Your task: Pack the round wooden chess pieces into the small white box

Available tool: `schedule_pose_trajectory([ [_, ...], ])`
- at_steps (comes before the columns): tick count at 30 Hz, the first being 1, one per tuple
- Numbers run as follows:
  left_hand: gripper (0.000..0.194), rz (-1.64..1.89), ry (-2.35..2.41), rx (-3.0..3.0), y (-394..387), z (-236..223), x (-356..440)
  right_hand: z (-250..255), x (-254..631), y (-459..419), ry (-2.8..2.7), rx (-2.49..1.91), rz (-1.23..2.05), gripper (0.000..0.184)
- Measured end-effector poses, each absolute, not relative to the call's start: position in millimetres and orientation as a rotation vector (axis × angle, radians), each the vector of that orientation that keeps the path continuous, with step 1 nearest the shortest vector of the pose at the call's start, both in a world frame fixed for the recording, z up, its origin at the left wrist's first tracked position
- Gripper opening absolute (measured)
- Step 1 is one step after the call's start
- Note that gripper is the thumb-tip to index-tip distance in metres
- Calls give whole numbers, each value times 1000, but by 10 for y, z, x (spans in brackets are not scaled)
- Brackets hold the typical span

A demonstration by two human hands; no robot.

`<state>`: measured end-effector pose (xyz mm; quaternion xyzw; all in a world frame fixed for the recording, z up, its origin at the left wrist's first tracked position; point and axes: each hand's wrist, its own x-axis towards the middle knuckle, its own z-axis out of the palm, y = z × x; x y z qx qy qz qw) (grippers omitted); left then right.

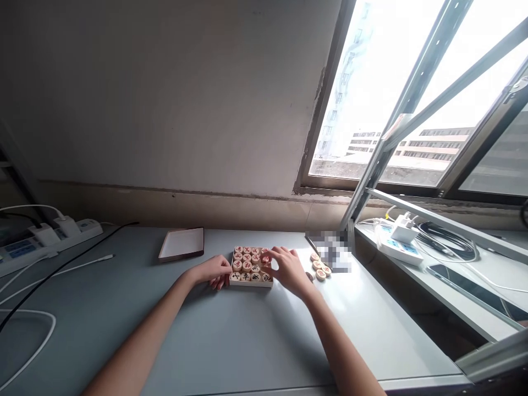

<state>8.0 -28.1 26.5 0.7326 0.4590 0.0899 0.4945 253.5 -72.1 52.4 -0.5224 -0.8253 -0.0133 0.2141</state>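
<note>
A shallow box point(251, 284) full of round wooden Chinese chess pieces point(246, 267), marked with red or black characters, lies on the desk. At its left edge, my left hand point(217, 270) is closed, with thumb and forefinger against the box's side. My right hand point(290, 269) reaches over the right side of the box. Its thumb and fingers curl round a piece in the rightmost column, which they partly hide. More loose chess pieces point(320, 273) lie on the desk right of my right hand.
An upturned box lid point(181, 245) lies at the back left of the grey desk point(231, 341). Cables and a power strip point(82, 230) occupy the left end. At right, a side shelf holds another power strip point(398, 247) and a phone point(474, 291). A blurred patch covers something behind the loose pieces.
</note>
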Motion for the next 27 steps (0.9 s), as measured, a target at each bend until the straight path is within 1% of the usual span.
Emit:
schedule_pose_trajectory([
  [5, 25, 220, 1105, 1761, -280, 272, 85, 377, 2300, -743, -2334, -1423, -127, 17],
  [10, 24, 222, 1097, 1739, -269, 251, 91, 406, 2418, -717, -2302, -1458, -150, 15],
  [12, 24, 226, 1095, 1735, -255, 223, 93, 454, 2569, -700, -2262, -1532, -202, 14],
  [15, 25, 230, 1097, 1736, -228, 179, 90, 473, 2847, -694, -2153, -1820, -278, 24],
  [18, 26, 228, 1074, 1734, -204, 151, 76, 394, 3059, -693, -2135, -1988, -99, 25],
  [24, 28, 237, 1048, 1734, -168, 108, 49, 269, 3054, -615, -2006, -1638, 402, 23],
  [27, 28, 220, 1069, 1733, -163, 106, 52, 282, 2970, -605, -2008, -1563, 529, 22],
])
